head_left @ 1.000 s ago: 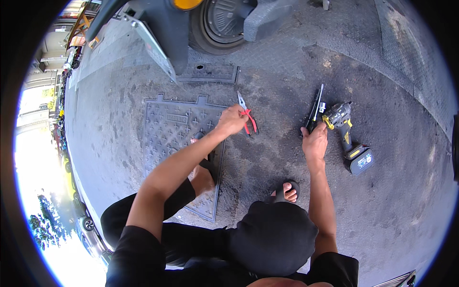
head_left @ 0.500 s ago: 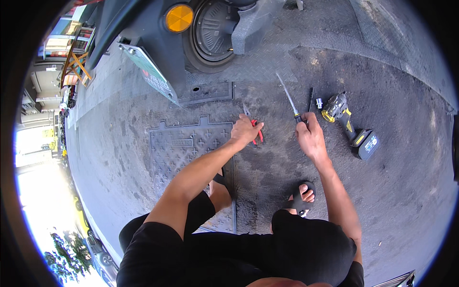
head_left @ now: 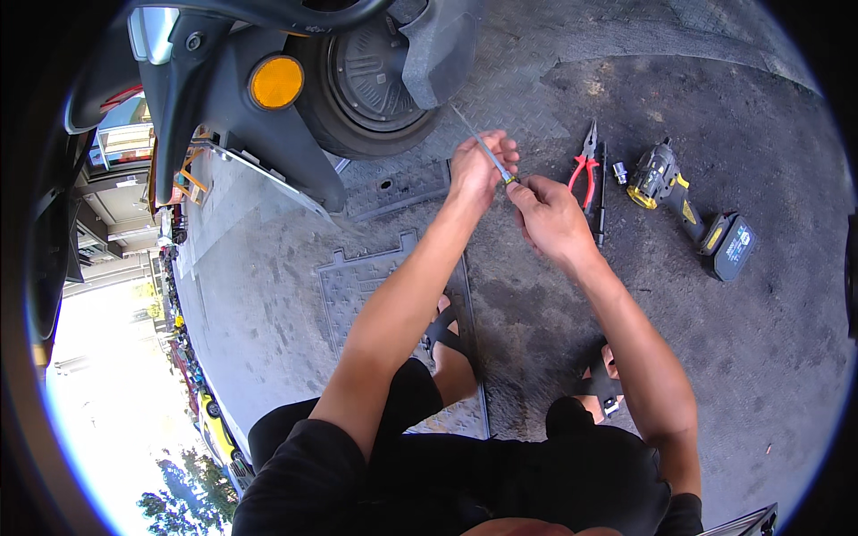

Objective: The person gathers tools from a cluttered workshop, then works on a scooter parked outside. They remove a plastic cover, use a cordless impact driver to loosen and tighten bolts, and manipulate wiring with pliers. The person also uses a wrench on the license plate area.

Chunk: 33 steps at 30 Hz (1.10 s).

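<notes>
A screwdriver (head_left: pixel 487 151) with a long thin metal shaft is gripped at its handle by my right hand (head_left: pixel 552 214), whose fingers hide most of that handle. The shaft slants up and left, crossing in front of my left hand (head_left: pixel 478 170). My left fingers are loosely bent and apart beside the shaft; whether they touch it I cannot tell. To the right of my hands, red-handled long-nose pliers (head_left: pixel 585 168) lie on the ground, jaws pointing away from me. Close beside them is a thin dark rod (head_left: pixel 602 192).
A small metal socket (head_left: pixel 620 172) and a yellow-and-black cordless impact driver (head_left: pixel 661 177) lie at right. The scooter's rear wheel (head_left: pixel 375 80), orange reflector (head_left: pixel 277 82) and tilted number plate (head_left: pixel 273 179) stand ahead at left. A metal cover (head_left: pixel 366 277) is set in the ground.
The pliers, under my left hand before, now lie on the ground by the rod, let go. My right hand has brought the screwdriver left to my left hand. The view has shifted.
</notes>
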Motion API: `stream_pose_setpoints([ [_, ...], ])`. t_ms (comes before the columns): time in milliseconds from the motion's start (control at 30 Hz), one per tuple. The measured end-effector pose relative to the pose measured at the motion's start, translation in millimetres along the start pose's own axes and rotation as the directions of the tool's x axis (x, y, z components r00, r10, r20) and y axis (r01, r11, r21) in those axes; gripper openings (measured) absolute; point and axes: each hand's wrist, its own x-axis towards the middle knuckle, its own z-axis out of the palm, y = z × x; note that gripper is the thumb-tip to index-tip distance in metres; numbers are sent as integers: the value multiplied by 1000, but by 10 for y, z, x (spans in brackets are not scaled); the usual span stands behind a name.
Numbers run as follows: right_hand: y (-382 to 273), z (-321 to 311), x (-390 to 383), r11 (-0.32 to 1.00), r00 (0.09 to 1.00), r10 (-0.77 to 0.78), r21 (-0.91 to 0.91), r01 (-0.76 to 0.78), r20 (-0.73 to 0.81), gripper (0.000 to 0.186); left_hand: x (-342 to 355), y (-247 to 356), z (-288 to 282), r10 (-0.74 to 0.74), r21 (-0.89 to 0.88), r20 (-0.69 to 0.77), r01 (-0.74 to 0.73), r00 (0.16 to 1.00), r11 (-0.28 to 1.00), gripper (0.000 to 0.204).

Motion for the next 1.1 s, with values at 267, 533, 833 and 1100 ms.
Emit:
stream_pose_setpoints([
  [267,-58,-39,92,989,995,92,114,-97,46,35,-62,555,-220,277,-185,-68,-285,958,940,29],
  [533,-164,-210,66,932,979,-172,-339,126,-108,27,-49,582,-71,381,-125,-89,-389,921,913,41],
  [833,-226,-361,142,908,977,-192,-396,140,-95,36,2,570,-59,369,-132,-115,-383,922,914,42],
  [1100,-278,-409,169,852,956,-276,-485,198,-94,33,14,538,-85,381,-150,-108,-394,918,907,45],
])
